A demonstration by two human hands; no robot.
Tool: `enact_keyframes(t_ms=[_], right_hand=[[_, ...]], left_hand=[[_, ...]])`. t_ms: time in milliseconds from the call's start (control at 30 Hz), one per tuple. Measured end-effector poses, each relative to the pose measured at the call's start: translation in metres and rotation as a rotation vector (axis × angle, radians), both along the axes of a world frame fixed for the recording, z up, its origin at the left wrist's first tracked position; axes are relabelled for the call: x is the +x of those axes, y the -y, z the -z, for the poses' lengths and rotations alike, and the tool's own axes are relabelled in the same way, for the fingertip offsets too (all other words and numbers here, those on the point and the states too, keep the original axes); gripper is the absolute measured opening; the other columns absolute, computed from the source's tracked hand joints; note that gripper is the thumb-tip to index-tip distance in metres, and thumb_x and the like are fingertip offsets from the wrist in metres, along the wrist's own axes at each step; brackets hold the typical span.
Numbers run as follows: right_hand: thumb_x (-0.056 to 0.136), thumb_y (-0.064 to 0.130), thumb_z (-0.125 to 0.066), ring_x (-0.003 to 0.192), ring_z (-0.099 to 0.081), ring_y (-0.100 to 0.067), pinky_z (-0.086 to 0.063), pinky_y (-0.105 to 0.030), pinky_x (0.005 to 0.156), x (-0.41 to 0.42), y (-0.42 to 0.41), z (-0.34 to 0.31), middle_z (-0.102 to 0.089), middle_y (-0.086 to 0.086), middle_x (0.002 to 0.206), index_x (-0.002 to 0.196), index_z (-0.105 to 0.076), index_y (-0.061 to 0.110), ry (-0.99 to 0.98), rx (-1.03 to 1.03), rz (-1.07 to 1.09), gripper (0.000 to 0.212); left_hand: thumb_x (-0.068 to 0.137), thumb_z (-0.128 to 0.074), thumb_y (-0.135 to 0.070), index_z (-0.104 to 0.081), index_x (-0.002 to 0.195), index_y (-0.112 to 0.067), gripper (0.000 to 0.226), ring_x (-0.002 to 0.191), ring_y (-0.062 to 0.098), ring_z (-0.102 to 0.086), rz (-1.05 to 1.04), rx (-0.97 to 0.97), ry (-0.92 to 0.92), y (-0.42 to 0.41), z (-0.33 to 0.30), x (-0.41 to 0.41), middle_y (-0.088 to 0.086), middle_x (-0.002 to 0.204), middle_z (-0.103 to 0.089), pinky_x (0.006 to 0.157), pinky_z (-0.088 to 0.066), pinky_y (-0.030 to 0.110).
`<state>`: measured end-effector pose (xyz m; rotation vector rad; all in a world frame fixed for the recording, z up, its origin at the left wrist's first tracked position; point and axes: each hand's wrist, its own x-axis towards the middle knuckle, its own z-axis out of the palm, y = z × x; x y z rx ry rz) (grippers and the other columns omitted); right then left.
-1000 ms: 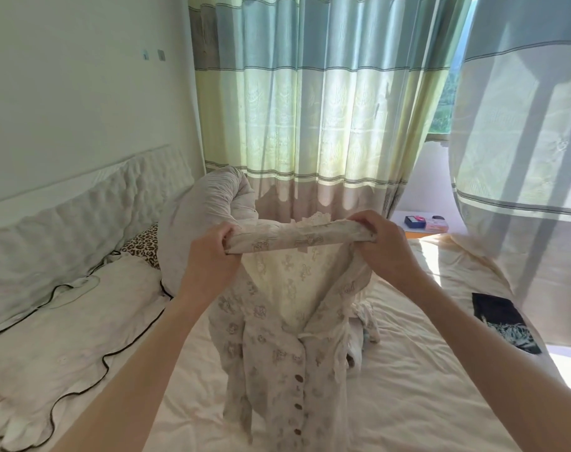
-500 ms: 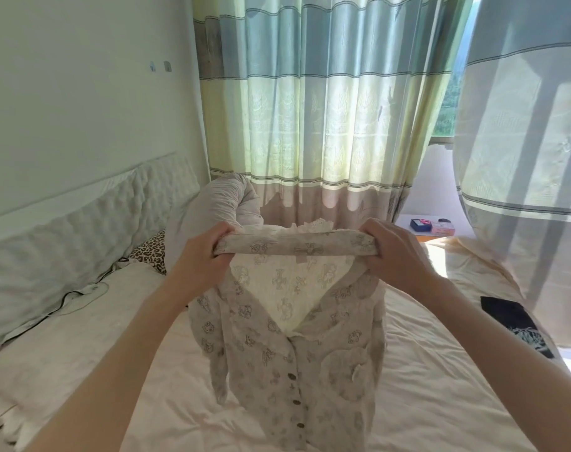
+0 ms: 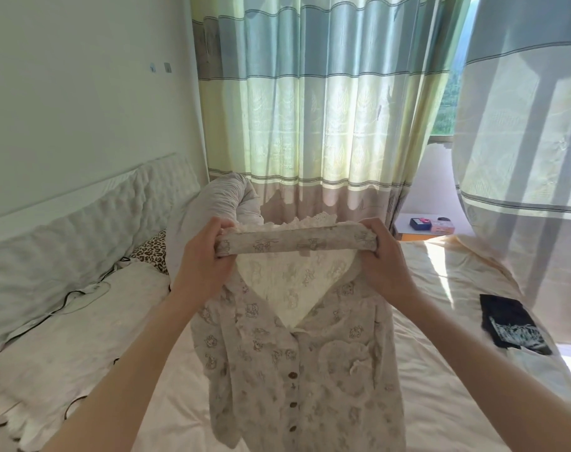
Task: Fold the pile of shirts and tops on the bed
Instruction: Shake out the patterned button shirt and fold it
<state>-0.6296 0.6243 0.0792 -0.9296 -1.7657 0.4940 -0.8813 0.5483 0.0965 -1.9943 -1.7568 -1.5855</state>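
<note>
- Held up over the bed [image 3: 440, 402]: one printed button-front top [image 3: 297, 363], front facing the camera, hanging free, hem out of view below.
- Left hand [image 3: 201, 256] gripping the left end of the rolled collar band, fingers curled round the cloth.
- Right hand [image 3: 383, 259] gripping the right end likewise; band stretched taut between the two.
- No fold made in this top yet, judging by how it hangs full length and unlaid.
- Lying flat near the right edge of the bed, well apart from the hands: a dark printed garment [image 3: 509, 324], seemingly folded already, though hard to say for certain.
- No other pile of shirts visible; amount left cannot be told.
- Likely remaining for this piece: laying flat, sleeves in, body folded over.
- Behind: striped curtain [image 3: 310, 109], leopard-print pillow [image 3: 150, 252].
</note>
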Motion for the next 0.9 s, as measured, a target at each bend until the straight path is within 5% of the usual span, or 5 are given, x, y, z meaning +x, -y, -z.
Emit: enact_keyframes(t_ms=[233,433,633,767,900], right_hand=[[0.081,0.028,-0.046,0.065,-0.054,-0.012,-0.040,-0.028,0.062,0.020,-0.006,-0.006,-0.059,0.008,0.067,0.079,-0.061,0.020,0.224,-0.147,-0.100,0.017],[0.097,0.026,-0.048,0.083,-0.052,-0.017,-0.046,-0.038,0.079,0.028,0.000,0.002,-0.064,-0.028,0.101,0.104,-0.061,-0.014,0.209,-0.499,-0.149,0.042],[0.099,0.026,-0.043,0.093,-0.056,-0.012,-0.043,-0.007,0.068,0.034,0.020,0.017,-0.060,0.008,0.094,0.101,-0.065,0.010,0.180,-0.587,-0.192,0.027],[0.097,0.033,-0.046,0.089,-0.054,-0.009,-0.043,-0.012,0.074,0.038,0.022,0.027,-0.061,0.007,0.097,0.103,-0.065,0.013,0.211,-0.586,-0.198,0.028],[0.089,0.033,-0.060,0.073,-0.049,-0.021,-0.037,-0.032,0.067,0.042,0.026,0.043,-0.055,-0.010,0.078,0.086,-0.064,-0.011,0.330,-0.611,-0.170,0.044]], left_hand=[[0.069,-0.045,-0.059,-0.059,0.076,-0.018,0.044,0.045,0.006,-0.037,0.121,-0.331,-0.155,0.003,-0.006,-0.024,-0.010,0.049,-0.044,0.046,-0.025,0.018],[0.091,-0.057,-0.033,-0.044,0.066,0.001,0.044,0.050,0.003,-0.027,0.181,-0.376,0.048,0.015,-0.002,-0.009,-0.010,0.054,-0.030,0.047,-0.023,0.016],[0.074,-0.067,-0.054,-0.050,0.077,-0.004,0.053,0.058,0.004,-0.037,0.320,-0.615,0.169,0.051,0.001,0.000,-0.005,0.063,-0.041,0.052,-0.031,0.010],[0.057,-0.077,-0.049,-0.061,0.116,-0.024,0.066,0.102,0.019,-0.063,0.467,-0.919,0.295,0.080,0.014,-0.009,0.004,0.109,-0.067,0.092,-0.050,0.031],[0.060,-0.070,-0.058,-0.066,0.102,-0.022,0.055,0.093,0.025,-0.064,0.323,-0.834,0.232,0.103,0.041,-0.006,0.008,0.096,-0.068,0.085,-0.050,0.041]])
